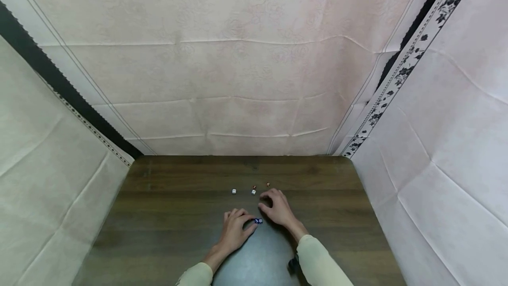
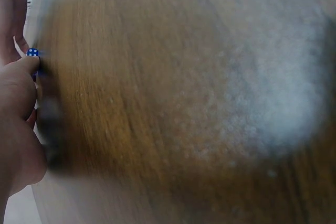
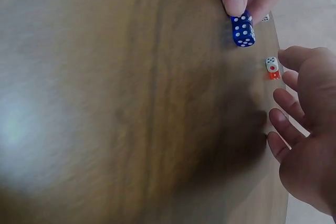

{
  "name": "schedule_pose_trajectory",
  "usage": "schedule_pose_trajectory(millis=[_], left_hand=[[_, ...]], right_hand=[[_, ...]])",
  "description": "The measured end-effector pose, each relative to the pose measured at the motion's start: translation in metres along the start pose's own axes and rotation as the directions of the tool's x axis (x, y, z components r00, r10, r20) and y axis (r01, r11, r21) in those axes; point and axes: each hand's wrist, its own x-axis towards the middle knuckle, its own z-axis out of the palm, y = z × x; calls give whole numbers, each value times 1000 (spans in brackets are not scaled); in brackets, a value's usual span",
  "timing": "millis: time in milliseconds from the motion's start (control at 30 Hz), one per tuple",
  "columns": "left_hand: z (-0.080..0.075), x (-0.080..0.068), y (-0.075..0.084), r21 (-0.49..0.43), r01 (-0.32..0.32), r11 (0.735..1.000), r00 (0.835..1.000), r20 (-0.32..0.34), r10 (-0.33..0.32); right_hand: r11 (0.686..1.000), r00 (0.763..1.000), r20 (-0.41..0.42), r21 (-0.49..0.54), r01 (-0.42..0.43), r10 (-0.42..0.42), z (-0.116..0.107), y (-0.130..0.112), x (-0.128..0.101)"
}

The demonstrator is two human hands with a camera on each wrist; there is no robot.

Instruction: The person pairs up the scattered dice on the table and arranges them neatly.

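Note:
Two blue dice with white dots (image 1: 259, 221) stand side by side, touching, at the fingertips of my left hand (image 1: 237, 228). The thumb and a finger of that hand pinch the nearer die; the other die (image 3: 244, 35) juts out past the fingertips. My right hand (image 1: 279, 208) is to the right and farther forward, its thumb and fingers loosely bent with a gap between them and nothing held. Just beyond its fingertips lies a white die (image 1: 253, 192), with a red die (image 3: 274, 75) close behind it. In the left wrist view, a blue die (image 2: 33, 52) shows beyond the thumb.
Another white die (image 1: 234, 191) lies farther left, and a second small red die (image 1: 268, 184) sits toward the back. A dark object (image 1: 293, 265) is beneath the right wrist. Pale cloths (image 1: 238, 78) hang behind and beside the wooden table (image 1: 166, 215).

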Motion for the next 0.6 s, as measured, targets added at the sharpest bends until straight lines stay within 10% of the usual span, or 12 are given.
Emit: schedule_pose_trajectory(millis=[600], left_hand=[[0, -1, -1, -2, 18, 1000, 1000, 18, -18]], right_hand=[[997, 996, -81, -66, -39, 34, 18, -8, 35]])
